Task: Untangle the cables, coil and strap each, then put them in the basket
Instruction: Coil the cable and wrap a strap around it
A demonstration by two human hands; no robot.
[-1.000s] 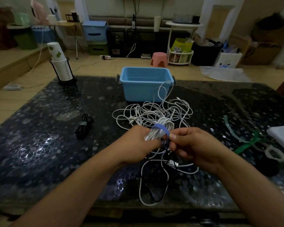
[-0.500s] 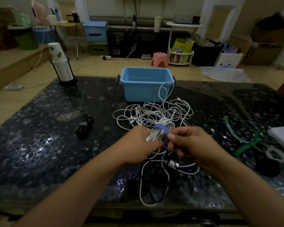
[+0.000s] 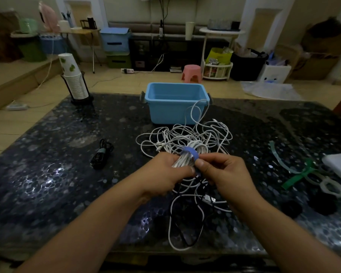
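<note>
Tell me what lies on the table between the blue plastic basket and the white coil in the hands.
In the head view, a loose tangle of white cables lies between the blue plastic basket and the blue-strapped white coil.

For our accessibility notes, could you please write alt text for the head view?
Two hands hold a coiled white cable above a dark table: the left hand grips it while the right hand pinches a blue strap around it. Behind lie tangled white cables and a blue basket.
</note>
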